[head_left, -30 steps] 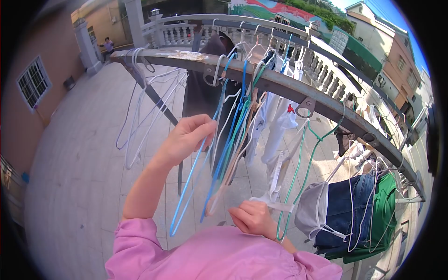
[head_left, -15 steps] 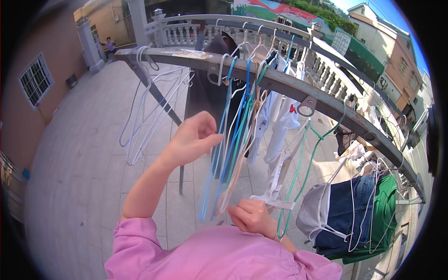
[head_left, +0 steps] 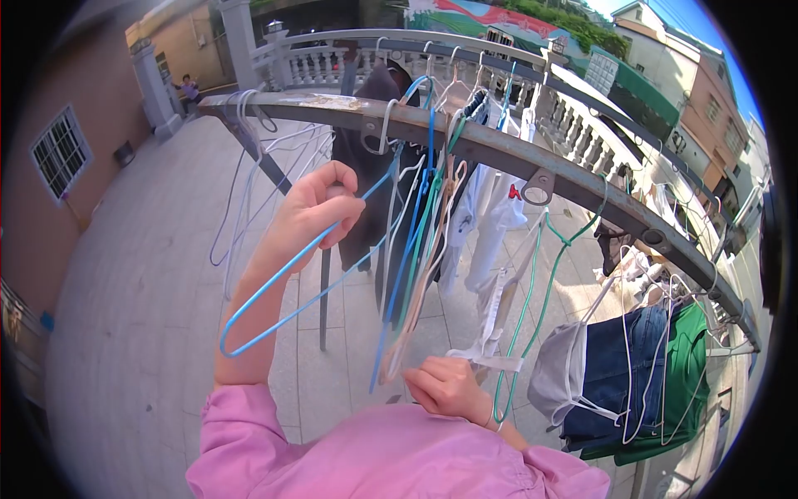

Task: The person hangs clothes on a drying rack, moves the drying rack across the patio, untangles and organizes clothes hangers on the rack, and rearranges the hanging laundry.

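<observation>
My left hand (head_left: 312, 212) is closed on the upper side of a light blue clothes hanger (head_left: 274, 326), which is swung out to the left of the others. Its upper end reaches up to the metal rail (head_left: 490, 145). Just right of it hang several more hangers, among them a darker blue hanger (head_left: 406, 270), green ones and pale pinkish ones. My right hand (head_left: 449, 387) is closed low down, by the bottom of these hangers. A white strap (head_left: 497, 363) lies against its upper side; what its curled fingers hold, if anything, is hidden.
White hangers (head_left: 239, 200) hang at the rail's left end, a green hanger (head_left: 536, 308) further right. Dark blue denim (head_left: 619, 366) and green clothing (head_left: 688, 374) hang at right. Dark and white clothes hang behind. A person (head_left: 190, 87) is by the far pillar.
My left hand has moved up and left and closed on the light blue hanger, whose lower end has swung out left from the bunch. My right hand has stayed about where it was.
</observation>
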Tool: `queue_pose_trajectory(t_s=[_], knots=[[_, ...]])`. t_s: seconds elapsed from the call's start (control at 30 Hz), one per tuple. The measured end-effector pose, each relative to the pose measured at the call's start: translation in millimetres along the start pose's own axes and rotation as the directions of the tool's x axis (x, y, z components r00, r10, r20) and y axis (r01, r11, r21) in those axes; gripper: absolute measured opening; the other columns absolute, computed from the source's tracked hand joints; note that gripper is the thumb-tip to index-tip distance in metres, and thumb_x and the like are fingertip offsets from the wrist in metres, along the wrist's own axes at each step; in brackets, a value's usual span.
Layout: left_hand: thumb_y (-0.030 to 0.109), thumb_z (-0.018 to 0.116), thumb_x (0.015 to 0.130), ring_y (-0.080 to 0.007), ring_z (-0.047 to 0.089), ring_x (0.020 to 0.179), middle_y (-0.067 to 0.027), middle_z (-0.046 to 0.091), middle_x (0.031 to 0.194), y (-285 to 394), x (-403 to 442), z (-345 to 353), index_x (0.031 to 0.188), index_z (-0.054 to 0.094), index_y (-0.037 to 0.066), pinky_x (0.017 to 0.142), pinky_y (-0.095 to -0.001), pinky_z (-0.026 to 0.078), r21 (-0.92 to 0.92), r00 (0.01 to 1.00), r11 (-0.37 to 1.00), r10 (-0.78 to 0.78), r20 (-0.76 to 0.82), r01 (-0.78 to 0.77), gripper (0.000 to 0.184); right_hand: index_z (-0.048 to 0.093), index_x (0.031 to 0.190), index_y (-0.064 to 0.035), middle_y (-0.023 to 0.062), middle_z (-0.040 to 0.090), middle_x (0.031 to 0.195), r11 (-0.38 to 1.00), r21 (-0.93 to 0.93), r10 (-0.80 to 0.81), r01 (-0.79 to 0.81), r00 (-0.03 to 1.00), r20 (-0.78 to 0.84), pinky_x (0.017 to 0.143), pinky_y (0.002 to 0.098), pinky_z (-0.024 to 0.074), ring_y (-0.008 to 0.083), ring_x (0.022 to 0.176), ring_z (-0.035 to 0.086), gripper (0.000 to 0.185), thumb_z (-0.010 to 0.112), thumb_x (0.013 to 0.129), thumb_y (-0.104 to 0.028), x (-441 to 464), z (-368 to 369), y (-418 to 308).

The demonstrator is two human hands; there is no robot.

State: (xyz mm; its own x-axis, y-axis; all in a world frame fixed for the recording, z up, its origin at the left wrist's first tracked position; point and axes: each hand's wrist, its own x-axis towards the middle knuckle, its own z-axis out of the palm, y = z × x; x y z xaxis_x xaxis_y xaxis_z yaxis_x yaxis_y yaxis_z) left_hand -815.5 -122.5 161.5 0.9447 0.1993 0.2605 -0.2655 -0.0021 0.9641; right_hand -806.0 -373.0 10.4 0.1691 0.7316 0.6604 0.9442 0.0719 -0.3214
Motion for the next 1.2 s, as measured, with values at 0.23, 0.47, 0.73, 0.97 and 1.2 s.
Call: queue_pose_trajectory(t_s=[0.23,0.47,0.73,0.97,1.2], knots=[[0.003,0.052,0.079,0.0016,0.031,0.038,0.0045,0.042,0.056,-3,13,-13,0.088,0.045,0.005,0.033,-0.0129,0.02,-0.199,0.986,0.966,-0.151,0.077,0.163,0.011,0.058,0.08,-0.0048,0.0042,0.046,0.059,1.0,0.001,0.004,-0.004,1.0,-0.001,0.044,0.0312,0.0392,0.0194,0.051,0.051,0.018,0.065,0.064,-0.004,0,0,0],[0.002,0.051,0.078,0.0005,0.032,0.041,0.0042,0.042,0.057,6,19,-18,0.09,0.049,0.003,0.035,-0.0145,0.02,-0.181,0.962,0.949,-0.236,0.139,0.259,0.012,0.058,0.081,-0.0051,0.0039,0.046,0.06,1.0,0.009,0.012,-0.012,1.0,0.002,0.044,0.0311,0.0391,0.0193,0.052,0.051,0.018,0.065,0.064,-0.004,-3,1,1],[0.001,0.051,0.079,0.001,0.031,0.037,0.0045,0.042,0.053,-6,2,-15,0.086,0.048,0.005,0.032,-0.014,0.019,-0.104,0.948,0.945,-0.298,0.113,0.31,0.009,0.058,0.082,-0.0049,0.0049,0.047,0.061,1.0,0.007,0.025,-0.025,0.999,0.021,0.045,0.0318,0.0401,0.0203,0.054,0.052,0.018,0.064,0.065,-0.004,-1,1,3],[0.0,0.05,0.08,-0.0002,0.031,0.035,0.0031,0.042,0.051,-28,-20,-24,0.085,0.047,0.006,0.032,-0.0154,0.019,-0.135,0.947,0.943,-0.285,0.145,0.304,0.008,0.058,0.082,-0.0048,0.005,0.046,0.061,1.0,0.016,0.01,-0.011,0.999,0.033,0.046,0.032,0.0409,0.0204,0.054,0.052,0.018,0.064,0.065,-0.005,1,4,6],[0.0,0.051,0.08,-0.0005,0.031,0.038,0.0046,0.042,0.054,-73,-62,-61,0.084,0.047,0.006,0.036,-0.0166,0.019,-0.245,0.962,0.94,-0.193,0.195,0.238,0.008,0.058,0.08,-0.005,0.0048,0.048,0.06,1.0,0.017,0.015,-0.016,1.0,0.024,0.044,0.0317,0.0403,0.0201,0.051,0.051,0.016,0.064,0.065,-0.003,5,3,4]])
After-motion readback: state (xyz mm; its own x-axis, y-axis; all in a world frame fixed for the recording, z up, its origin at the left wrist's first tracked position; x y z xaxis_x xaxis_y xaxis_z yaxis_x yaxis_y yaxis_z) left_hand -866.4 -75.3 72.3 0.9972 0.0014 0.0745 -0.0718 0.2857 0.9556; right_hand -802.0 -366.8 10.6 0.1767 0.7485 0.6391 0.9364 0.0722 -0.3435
